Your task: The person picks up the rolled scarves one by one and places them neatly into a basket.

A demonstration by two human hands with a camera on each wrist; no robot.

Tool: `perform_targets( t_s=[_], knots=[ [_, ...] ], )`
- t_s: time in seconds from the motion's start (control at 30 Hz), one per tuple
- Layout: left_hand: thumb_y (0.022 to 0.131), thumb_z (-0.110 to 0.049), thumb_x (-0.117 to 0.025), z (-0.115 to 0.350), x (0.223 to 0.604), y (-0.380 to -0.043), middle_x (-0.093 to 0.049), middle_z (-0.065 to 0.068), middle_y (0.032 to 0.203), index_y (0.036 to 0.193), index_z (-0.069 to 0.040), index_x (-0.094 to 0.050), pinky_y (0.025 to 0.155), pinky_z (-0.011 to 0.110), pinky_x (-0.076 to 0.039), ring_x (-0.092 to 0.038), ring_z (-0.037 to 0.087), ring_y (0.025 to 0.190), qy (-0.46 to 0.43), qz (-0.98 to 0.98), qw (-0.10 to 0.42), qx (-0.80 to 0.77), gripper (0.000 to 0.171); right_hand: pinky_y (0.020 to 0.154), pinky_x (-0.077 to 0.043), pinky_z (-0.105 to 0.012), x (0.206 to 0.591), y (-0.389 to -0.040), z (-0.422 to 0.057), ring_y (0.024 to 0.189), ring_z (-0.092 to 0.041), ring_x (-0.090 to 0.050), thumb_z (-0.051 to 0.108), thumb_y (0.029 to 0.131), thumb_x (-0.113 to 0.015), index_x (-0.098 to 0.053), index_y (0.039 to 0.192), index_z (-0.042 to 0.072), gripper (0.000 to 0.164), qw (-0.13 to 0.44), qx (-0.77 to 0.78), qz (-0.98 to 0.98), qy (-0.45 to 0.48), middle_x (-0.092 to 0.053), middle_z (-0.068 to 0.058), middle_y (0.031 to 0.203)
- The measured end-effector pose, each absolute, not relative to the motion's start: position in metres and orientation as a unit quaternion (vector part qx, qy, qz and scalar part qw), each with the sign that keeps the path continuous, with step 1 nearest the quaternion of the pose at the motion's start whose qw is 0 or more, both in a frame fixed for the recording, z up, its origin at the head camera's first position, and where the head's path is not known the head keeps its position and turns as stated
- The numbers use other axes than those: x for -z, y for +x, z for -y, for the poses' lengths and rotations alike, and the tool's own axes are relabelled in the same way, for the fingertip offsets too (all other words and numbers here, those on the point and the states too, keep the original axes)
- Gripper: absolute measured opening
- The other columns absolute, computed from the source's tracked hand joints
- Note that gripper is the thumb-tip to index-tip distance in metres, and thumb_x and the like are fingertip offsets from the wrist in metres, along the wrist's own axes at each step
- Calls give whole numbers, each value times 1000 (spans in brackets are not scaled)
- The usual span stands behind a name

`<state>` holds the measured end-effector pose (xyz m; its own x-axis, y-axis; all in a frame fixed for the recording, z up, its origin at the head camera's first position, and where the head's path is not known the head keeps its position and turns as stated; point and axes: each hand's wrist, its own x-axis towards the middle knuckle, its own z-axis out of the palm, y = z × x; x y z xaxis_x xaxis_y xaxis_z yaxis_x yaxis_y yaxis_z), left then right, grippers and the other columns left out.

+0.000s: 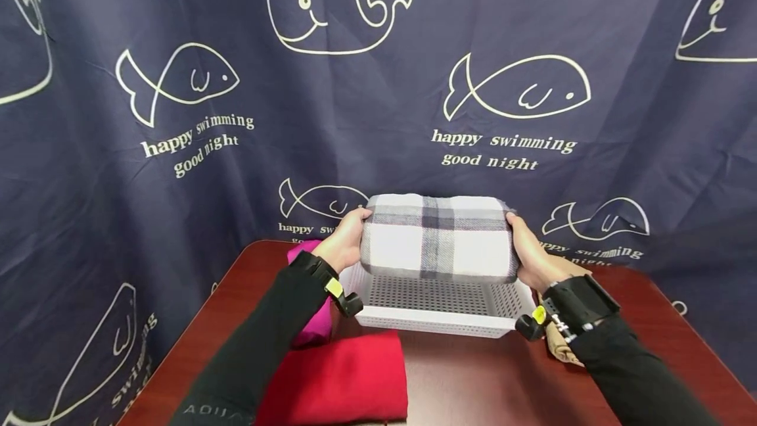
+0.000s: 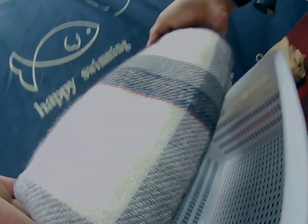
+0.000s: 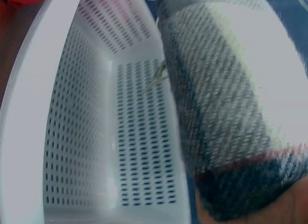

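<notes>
A folded plaid blanket (image 1: 437,242), white with grey and dark bands, is held up between my two hands. My left hand (image 1: 345,242) grips its left end, and my right hand (image 1: 532,254) grips its right end with the thumb on the near face. Below the blanket stands a white perforated plastic basket (image 1: 437,326), whose holed floor shows in the right wrist view. The blanket hides the basket's far part in the head view. In the left wrist view the blanket (image 2: 110,142) hangs beside the basket's wall, above its rim.
A red folded cloth (image 1: 349,380) lies in front of the basket on the left. Magenta cloth (image 1: 316,321) sits left of the basket, and beige cloth (image 1: 558,346) sits right of it. The reddish-brown table (image 1: 467,380) meets a dark blue printed curtain (image 1: 378,117) behind.
</notes>
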<state>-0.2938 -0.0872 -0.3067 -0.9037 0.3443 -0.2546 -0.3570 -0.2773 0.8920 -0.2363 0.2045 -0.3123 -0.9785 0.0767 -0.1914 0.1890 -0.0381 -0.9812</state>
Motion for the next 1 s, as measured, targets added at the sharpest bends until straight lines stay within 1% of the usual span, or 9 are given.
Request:
perform_targets(
  t_s=[0.2,0.33,0.43,0.53,0.67,0.77,0.83,0.9,1.0],
  knots=[
    [101,-23,-27,85,338,-310,-51,9,98,105,-7,-47,80,36,-40,-50,20,85,-39,-573,217,-790,26,77,-43,-29,342,-260,-207,81,-11,-52,43,102,-19,-37,125,9,45,67,702,-702,99,-46,-2,99],
    [101,-23,-26,82,353,-313,-51,8,94,103,-7,-48,78,37,-40,-49,20,83,-55,-568,235,-787,27,76,-45,-30,356,-270,-209,78,-12,-54,40,102,-21,-36,127,5,46,83,708,-692,113,-50,-3,95],
    [101,-23,-27,80,360,-314,-51,7,90,98,-7,-48,76,37,-40,-49,19,80,-65,-568,245,-783,27,75,-45,-32,365,-275,-210,76,-13,-54,38,103,-22,-38,126,4,45,100,709,-685,134,-52,-3,91],
    [100,-22,-29,77,365,-316,-51,7,88,96,-8,-49,75,36,-40,-49,19,78,-89,-586,236,-771,26,72,-45,-31,371,-279,-211,73,-13,-55,37,103,-23,-40,120,3,42,117,704,-683,158,-52,-2,87],
    [98,-21,-32,72,384,-329,-53,11,95,100,-4,-51,80,39,-41,-51,23,83,-124,-608,216,-754,25,67,-48,-30,375,-284,-211,65,-14,-56,36,103,-24,-41,107,3,38,135,692,-687,177,-53,-2,78],
    [95,-25,-39,73,426,-363,-55,12,95,99,-5,-53,78,42,-43,-53,25,83,-111,-594,229,-763,25,67,-48,-31,381,-288,-212,65,-14,-56,36,103,-22,-41,106,1,40,142,669,-705,185,-53,-3,77],
    [93,-26,-40,73,438,-374,-56,12,95,99,-6,-54,78,43,-43,-54,25,83,-114,-576,236,-774,25,70,-47,-32,389,-294,-215,68,-15,-55,38,103,-22,-41,109,0,42,140,660,-714,189,-52,-5,82],
    [91,-26,-40,73,442,-378,-55,9,91,96,-7,-52,76,41,-42,-52,23,80,-129,-563,242,-779,23,73,-46,-34,405,-306,-223,72,-17,-54,41,103,-27,-42,112,-1,46,142,661,-715,179,-51,-7,87],
    [91,-20,-34,71,409,-351,-53,7,89,95,-6,-49,78,37,-41,-50,21,80,-159,-551,238,-784,21,79,-44,-36,420,-318,-230,79,-20,-53,44,102,-30,-39,120,-2,50,142,669,-708,173,-48,-11,96]
  ],
)
